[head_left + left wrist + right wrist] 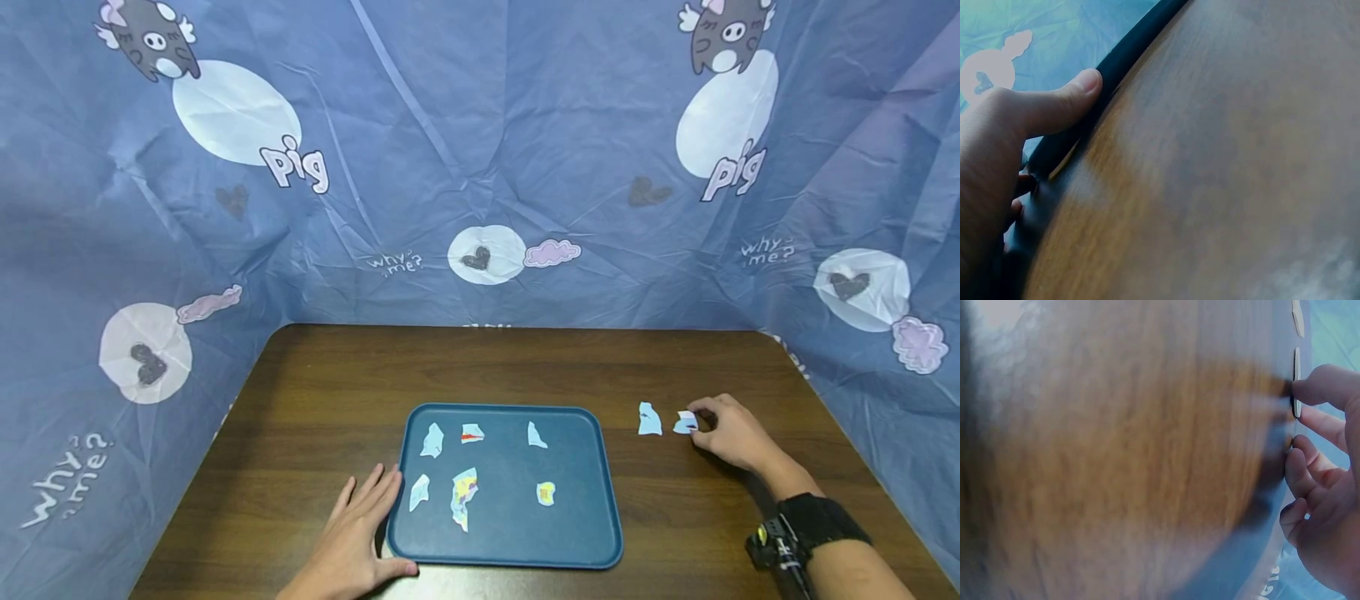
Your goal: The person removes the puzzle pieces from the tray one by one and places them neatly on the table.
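Observation:
A blue tray (525, 533) lies on the wooden table with several torn paper pieces spread over it. My left hand (354, 529) rests at the tray's left edge, fingers extended, its thumb by the near left corner. The left wrist view shows that thumb (1082, 87) against the dark rim. To the right of the tray, my right hand (735, 435) pinches a small light-blue and white torn paper piece (686, 422) between thumb and index finger, low over the table. Beside it lies a larger pale-blue paper piece (649, 419).
On the tray are a long multicoloured piece (464, 492), a yellow-patterned piece (545, 493), a red-striped piece (472, 433) and several pale-blue ones. The brown table (337, 375) surrounds the tray. A blue printed cloth (420, 150) hangs behind the table and at its sides.

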Action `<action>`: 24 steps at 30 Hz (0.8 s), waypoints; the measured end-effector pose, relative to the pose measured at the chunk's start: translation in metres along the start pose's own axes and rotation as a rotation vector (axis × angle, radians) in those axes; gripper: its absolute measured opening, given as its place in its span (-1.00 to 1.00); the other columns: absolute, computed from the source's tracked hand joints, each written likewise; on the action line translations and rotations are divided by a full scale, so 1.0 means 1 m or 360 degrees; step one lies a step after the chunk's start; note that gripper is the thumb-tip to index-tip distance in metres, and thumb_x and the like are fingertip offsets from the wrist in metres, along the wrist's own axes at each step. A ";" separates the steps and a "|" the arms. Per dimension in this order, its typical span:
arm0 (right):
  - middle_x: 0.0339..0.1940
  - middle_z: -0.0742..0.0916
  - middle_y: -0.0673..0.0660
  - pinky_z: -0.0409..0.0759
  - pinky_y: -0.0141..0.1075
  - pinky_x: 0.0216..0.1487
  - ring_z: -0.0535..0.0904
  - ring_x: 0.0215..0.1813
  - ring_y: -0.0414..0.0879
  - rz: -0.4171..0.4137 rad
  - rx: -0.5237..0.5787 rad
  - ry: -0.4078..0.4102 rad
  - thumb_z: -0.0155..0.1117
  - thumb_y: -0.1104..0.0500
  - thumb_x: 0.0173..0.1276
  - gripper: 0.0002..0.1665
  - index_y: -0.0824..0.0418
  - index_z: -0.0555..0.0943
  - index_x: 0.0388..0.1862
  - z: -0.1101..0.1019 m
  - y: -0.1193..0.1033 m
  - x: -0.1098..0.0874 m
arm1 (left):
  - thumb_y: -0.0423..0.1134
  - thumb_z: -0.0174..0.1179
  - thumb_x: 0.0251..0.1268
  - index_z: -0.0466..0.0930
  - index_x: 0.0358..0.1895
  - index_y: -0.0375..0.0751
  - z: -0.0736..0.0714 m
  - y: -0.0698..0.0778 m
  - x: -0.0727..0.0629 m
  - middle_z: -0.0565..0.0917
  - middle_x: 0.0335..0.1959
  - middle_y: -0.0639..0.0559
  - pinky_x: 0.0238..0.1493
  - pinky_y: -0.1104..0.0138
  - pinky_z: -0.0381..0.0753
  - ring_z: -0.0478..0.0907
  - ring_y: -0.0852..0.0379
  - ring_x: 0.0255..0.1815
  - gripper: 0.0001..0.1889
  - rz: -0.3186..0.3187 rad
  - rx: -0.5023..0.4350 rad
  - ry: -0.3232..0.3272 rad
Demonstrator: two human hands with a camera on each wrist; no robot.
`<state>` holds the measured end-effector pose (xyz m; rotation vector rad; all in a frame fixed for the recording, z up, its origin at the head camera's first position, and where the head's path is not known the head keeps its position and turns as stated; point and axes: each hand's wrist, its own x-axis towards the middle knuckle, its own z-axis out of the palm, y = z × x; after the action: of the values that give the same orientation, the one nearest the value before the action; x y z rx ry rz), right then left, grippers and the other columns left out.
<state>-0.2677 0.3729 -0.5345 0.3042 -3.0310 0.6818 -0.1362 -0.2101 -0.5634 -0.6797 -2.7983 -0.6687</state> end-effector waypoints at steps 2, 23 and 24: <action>-0.18 0.63 0.24 0.50 -0.01 -0.14 0.56 -0.13 0.13 0.0003 -0.0006 0.0000 0.47 0.21 0.09 -0.49 0.41 0.63 0.02 0.001 0.001 0.000 | 0.42 0.48 -0.32 0.30 0.48 -0.37 -0.001 0.000 0.001 0.32 0.52 -0.15 0.51 -0.07 -0.10 0.16 -0.17 0.56 0.28 -0.0022 -0.0011 -0.0033; 0.08 0.54 0.26 0.43 -0.20 -0.39 0.47 -0.33 -0.09 -0.0168 -0.0063 0.0128 0.35 0.19 0.28 -0.48 0.27 0.60 0.23 0.011 -0.090 0.000 | 0.45 0.47 -0.32 0.29 0.50 -0.34 0.000 0.000 0.001 0.30 0.53 -0.13 0.53 -0.06 -0.14 0.12 -0.13 0.58 0.29 -0.0064 -0.0024 -0.0076; 0.08 0.55 0.24 0.43 -0.22 -0.40 0.46 -0.36 -0.12 -0.0205 -0.0060 0.0126 0.36 0.19 0.28 -0.48 0.26 0.61 0.23 0.013 -0.098 0.000 | 0.45 0.48 -0.33 0.30 0.49 -0.35 0.001 0.000 0.001 0.32 0.53 -0.14 0.53 -0.03 -0.16 0.14 -0.15 0.57 0.29 -0.0047 -0.0018 -0.0054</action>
<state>-0.2485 0.2805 -0.5050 0.4555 -2.9148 0.6119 -0.1369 -0.2093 -0.5638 -0.6592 -2.8432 -0.6853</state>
